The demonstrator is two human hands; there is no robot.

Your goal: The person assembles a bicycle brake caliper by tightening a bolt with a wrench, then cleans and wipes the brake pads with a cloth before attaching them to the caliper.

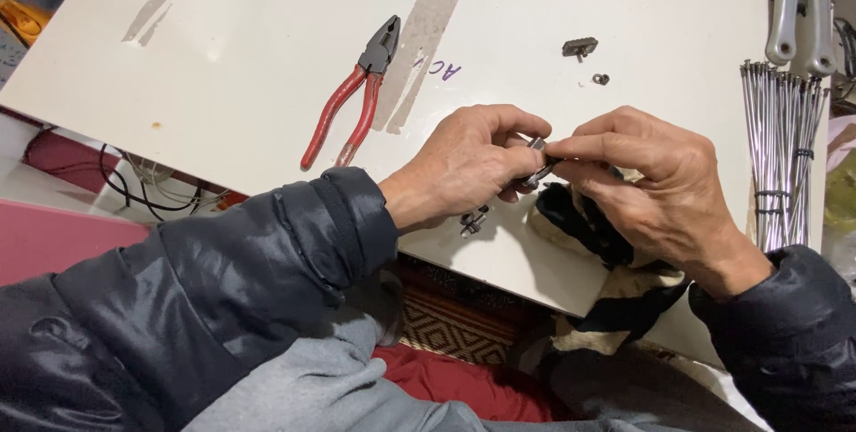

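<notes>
Left hand (pixel 473 164) pinching a small metal part (pixel 538 163) between thumb and fingertips, fingers curled shut on it. Right hand (pixel 651 187) meeting it from the other side, forefinger and thumb closed on the same part, the two hands touching at the fingertips just above the near edge of the worktop (pixel 250 66). Exact kind of part too small to tell; looking like a short bolt or bracket, dark and silvery.

Lying under the right hand, a black-and-white rag (pixel 580 218), draping off the near edge. Sitting just below the left hand, touching the worktop, another small metal fitting (pixel 473 221), not being handled.

Lying farther out, left of the hands, red-handled pliers (pixel 352 102), jaws pointing away, untouched. Resting beyond the hands, a small dark block (pixel 580 46) and a tiny nut (pixel 601 79) beside it, both loose. Standing along the right edge, a tied bundle of spokes (pixel 783 147), and past it a silver crank arm (pixel 798 4).

Judging by this: fitting of the held part under way, several loose pieces waiting, nothing visibly finished.
</notes>
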